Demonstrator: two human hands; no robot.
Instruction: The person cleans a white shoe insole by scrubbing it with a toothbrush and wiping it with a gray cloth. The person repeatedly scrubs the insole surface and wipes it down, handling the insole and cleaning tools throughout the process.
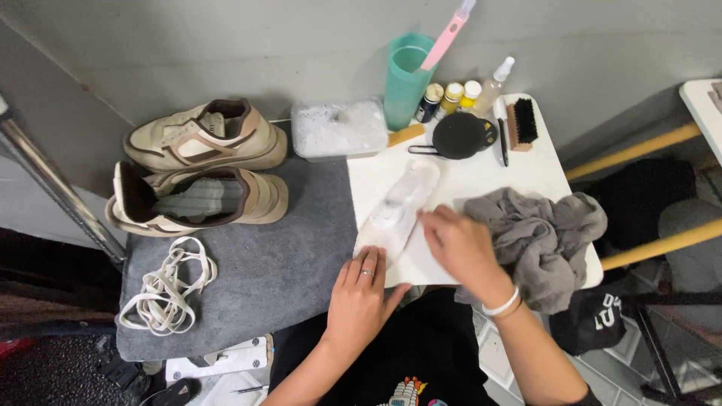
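Head view: L hand lies flat, fingers spread, pinning the near end of a pale insole on the white worktop; R hand, fingers loosely curled, holds nothing and touches the insole's edge. Grey cloth just right of R hand; two beige shoes and loose laces on a grey mat to the left.

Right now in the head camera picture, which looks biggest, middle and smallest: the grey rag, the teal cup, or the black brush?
1. Grey rag, by far the widest, beside the right hand.
2. Teal cup.
3. Black brush.

The cup and brush sit farther from the camera, but the gaps look clear enough.
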